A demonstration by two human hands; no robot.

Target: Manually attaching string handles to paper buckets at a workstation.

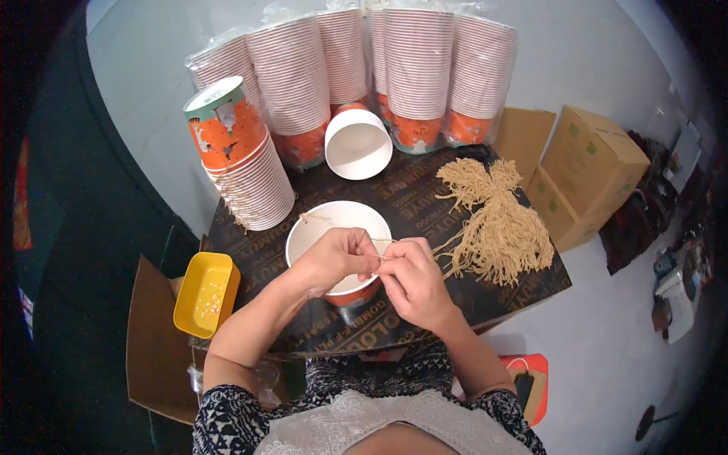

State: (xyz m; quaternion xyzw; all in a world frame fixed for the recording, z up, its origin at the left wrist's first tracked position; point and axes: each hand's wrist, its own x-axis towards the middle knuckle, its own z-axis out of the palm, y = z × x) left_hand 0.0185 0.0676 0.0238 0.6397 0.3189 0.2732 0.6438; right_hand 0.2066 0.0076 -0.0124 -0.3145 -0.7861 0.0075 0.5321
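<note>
Over the near rim of a white-lined paper bucket [300, 241], my two hands meet with their fingertips almost touching. A thin tan cord [384, 241] runs between them. My left hand [339, 262] is closed, thumb and fingers pinching the cord. My right hand [415, 282] pinches it too, just right of the left. Another bit of cord [315, 218] shows at the bucket's far left rim. The bucket stands upright, and its orange outside shows below my hands. Whether a knot is between my fingertips is hidden.
A stack of buckets with cords [246, 178] stands left, above a yellow tray [179, 315] with small beads. Tan cord bundles [500, 227] lie right. Behind are a tipped bucket [359, 148] and plastic-wrapped bucket stacks [418, 68]. Cartons [595, 163] sit beyond the table's right edge.
</note>
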